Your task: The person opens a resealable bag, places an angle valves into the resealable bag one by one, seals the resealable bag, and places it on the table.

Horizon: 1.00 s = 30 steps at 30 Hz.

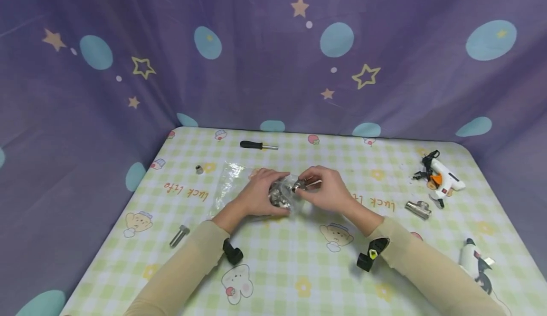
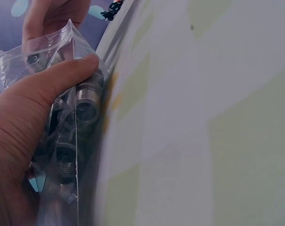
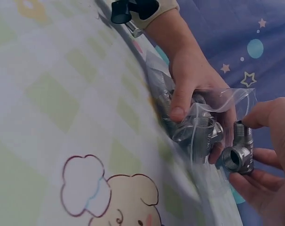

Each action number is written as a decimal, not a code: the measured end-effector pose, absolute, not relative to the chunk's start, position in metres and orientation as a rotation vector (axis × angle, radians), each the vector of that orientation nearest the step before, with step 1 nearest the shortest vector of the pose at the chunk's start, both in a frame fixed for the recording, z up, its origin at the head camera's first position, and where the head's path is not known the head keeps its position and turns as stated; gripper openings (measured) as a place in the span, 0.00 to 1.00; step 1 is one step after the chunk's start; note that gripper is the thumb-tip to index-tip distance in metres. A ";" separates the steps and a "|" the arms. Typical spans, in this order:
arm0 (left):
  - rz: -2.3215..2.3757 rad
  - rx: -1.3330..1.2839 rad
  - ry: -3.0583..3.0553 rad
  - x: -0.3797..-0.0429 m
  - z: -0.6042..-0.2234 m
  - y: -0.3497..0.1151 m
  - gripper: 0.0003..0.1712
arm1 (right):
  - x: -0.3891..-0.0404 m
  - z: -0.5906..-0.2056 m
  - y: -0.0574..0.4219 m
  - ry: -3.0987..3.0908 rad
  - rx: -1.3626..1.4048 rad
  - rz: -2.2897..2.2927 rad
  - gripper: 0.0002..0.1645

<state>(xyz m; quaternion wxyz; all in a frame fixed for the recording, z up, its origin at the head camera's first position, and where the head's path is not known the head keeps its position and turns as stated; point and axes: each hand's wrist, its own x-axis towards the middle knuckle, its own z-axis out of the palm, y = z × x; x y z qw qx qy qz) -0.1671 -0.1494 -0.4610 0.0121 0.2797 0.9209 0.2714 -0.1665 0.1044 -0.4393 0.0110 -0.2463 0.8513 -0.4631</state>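
My left hand grips a clear zip bag near its mouth, with the thumb across the plastic. Inside the bag several threaded metal pipe fittings are bunched together. Just right of the bag's mouth, my right hand pinches one shiny pipe fitting between thumb and fingers. It has a threaded end at the top and a round threaded opening at the side. In the right wrist view this fitting is outside the bag, close beside the plastic edge.
A black-handled screwdriver lies at the back. To the left are a small metal fitting and a hex bolt. On the right lie a white glue gun, a metal tee fitting and another white tool.
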 end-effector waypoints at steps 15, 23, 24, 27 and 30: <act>0.840 0.869 2.831 -0.169 -0.460 -0.147 0.62 | -0.165 -0.449 0.095 2.563 -0.695 -1.492 0.14; 0.823 0.862 2.839 -0.167 -0.459 -0.149 0.63 | -0.161 -0.456 0.084 2.525 -0.640 -1.647 0.13; 0.823 0.866 2.847 -0.167 -0.458 -0.149 0.63 | -0.161 -0.456 0.083 2.512 -0.635 -1.667 0.12; 0.817 0.875 2.873 -0.166 -0.457 -0.148 0.62 | -0.159 -0.456 0.082 2.480 -0.652 -1.713 0.08; 0.806 0.885 2.886 -0.166 -0.456 -0.148 0.63 | -0.158 -0.457 0.081 2.442 -0.673 -1.757 0.05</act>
